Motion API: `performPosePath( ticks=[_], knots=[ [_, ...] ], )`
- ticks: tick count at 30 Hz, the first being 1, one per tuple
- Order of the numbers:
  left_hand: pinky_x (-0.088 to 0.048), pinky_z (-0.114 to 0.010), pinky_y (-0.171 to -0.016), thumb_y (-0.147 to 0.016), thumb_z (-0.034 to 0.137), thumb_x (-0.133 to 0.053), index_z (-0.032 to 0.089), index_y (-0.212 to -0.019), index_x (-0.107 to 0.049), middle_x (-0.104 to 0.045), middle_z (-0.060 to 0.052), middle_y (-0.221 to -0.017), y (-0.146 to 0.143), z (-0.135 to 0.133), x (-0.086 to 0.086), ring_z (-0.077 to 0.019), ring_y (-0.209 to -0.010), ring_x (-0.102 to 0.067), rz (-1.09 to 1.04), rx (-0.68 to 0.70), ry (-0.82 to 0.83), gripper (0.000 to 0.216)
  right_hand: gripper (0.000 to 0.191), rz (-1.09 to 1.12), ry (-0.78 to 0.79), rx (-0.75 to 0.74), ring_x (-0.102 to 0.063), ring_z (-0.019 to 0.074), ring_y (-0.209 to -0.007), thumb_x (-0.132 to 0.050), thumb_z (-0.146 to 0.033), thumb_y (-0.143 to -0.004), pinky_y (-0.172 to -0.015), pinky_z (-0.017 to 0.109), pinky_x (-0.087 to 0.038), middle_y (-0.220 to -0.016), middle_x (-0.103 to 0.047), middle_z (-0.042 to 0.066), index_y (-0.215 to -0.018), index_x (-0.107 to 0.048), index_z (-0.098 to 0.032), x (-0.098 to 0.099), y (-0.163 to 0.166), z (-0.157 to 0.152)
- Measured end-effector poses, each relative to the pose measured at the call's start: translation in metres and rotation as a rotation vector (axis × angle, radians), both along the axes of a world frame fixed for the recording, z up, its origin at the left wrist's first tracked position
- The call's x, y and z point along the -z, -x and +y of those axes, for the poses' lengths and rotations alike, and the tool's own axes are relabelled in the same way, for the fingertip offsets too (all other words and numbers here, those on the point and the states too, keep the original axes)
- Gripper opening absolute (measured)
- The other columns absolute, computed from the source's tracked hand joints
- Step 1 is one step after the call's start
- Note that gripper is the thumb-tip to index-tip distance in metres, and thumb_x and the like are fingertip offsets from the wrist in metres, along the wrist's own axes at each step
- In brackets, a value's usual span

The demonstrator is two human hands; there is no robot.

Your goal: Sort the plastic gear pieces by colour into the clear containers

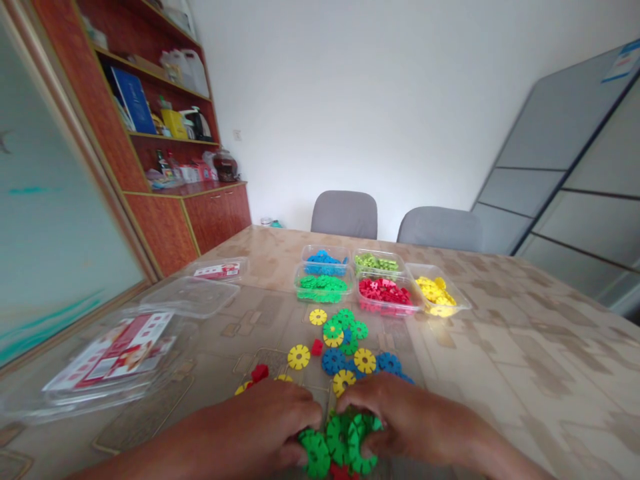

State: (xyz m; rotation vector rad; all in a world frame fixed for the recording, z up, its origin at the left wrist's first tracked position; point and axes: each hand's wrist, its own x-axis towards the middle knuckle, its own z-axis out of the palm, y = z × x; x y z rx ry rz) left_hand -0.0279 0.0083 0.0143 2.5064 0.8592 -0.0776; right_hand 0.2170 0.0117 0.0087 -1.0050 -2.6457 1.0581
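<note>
At the near edge of the view, my left hand (273, 423) is closed, thumb and fingers pinching a green notched building disc (315, 455). Opposite it, my right hand (400, 417) curls around a cluster of green notched discs (340, 437), its thumb on the rightmost one. Whether the discs in the two hands are joined, I cannot tell. A red piece (344, 472) shows below them. Loose yellow discs (299, 357), blue discs (333, 361), green discs (345, 317) and a red block (317, 347) lie just beyond my hands. Another red block (259, 372) is by my left hand.
Clear tubs of blue (325, 259), green (323, 288), light green (376, 262), red (385, 293) and yellow pieces (435, 292) stand farther back on the patterned table (525, 347). Plastic lids (115, 353) are stacked at left. Two grey chairs (345, 212) stand behind.
</note>
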Motion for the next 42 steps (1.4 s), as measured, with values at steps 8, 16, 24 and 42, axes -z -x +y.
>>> performPosePath(
  ticks=[8,16,24,42],
  knots=[
    [-0.039,-0.024,-0.07,-0.082,0.016,-0.069,0.02,-0.087,-0.059,-0.066,-0.001,-0.093,-0.005,0.0,-0.006,-0.0203,-0.087,-0.063,0.046,0.002,0.001,0.012,0.028,-0.05,-0.018,0.013,-0.058,0.0152,-0.088,-0.078,-0.011,-0.072,-0.073,0.022,-0.041,-0.095,-0.065,-0.002,-0.095,-0.066,-0.023,0.001,-0.001,-0.001],
    [-0.039,-0.026,-0.07,-0.082,0.017,-0.067,0.021,-0.087,-0.062,-0.066,-0.002,-0.093,0.004,0.003,-0.007,-0.0211,-0.085,-0.063,-0.012,0.028,0.054,0.008,0.024,0.005,0.108,0.066,-0.048,0.0074,-0.062,-0.078,-0.009,-0.068,-0.051,0.016,-0.031,-0.07,-0.054,-0.008,-0.086,-0.066,-0.018,0.0,-0.005,0.004],
    [-0.041,-0.028,-0.069,-0.082,0.019,-0.069,0.022,-0.09,-0.065,-0.067,-0.003,-0.092,0.009,0.004,-0.005,-0.0229,-0.084,-0.064,-0.014,0.047,0.039,0.009,0.029,0.037,0.02,-0.088,-0.061,0.0162,-0.089,-0.074,-0.009,-0.075,-0.077,0.021,-0.043,-0.093,-0.066,-0.003,-0.098,-0.066,-0.024,0.001,0.008,0.0],
    [-0.038,-0.025,-0.069,-0.079,0.013,-0.068,0.02,-0.086,-0.061,-0.066,-0.001,-0.093,0.003,0.006,-0.003,-0.0199,-0.085,-0.062,-0.055,0.003,0.088,0.012,0.037,0.024,0.021,0.012,-0.059,0.0173,-0.092,-0.078,-0.016,-0.072,-0.076,0.023,-0.042,-0.098,-0.063,-0.002,-0.105,-0.063,-0.025,0.008,0.007,-0.001]
  ],
)
